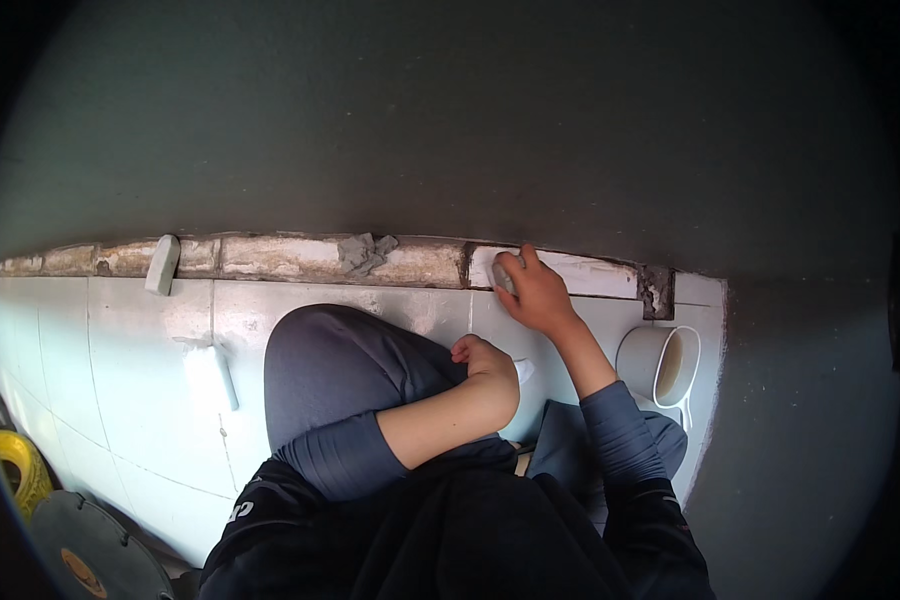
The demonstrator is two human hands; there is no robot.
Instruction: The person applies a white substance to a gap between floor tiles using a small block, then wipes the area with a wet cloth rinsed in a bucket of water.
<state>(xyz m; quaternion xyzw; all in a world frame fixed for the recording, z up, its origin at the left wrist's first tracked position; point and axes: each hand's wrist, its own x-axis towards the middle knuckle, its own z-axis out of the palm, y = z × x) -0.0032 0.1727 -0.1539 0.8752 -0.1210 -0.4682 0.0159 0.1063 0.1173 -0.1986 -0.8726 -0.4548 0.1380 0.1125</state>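
Observation:
My right hand (540,293) is closed around a small greyish piece (510,270), pressed against the white section of a low ledge (590,274) at the foot of the dark wall. Fingers cover most of that piece, so its kind is unclear. Bent sharply at the wrist, my left hand (485,368) rests by my raised knee, fingers curled in and no object showing in them. Beside its wrist lies a small white scrap (523,371). A crumpled grey wad (366,254) sits on the ledge's stained part, left of my right hand.
A white pot (642,358) with a handle holds cloudy liquid at the right. Farther left, a pale block (162,265) leans on the ledge. A white packet (208,378) lies on the tiled floor. Lower left are a yellow ring-shaped thing (32,470) and a dark round lid (110,540).

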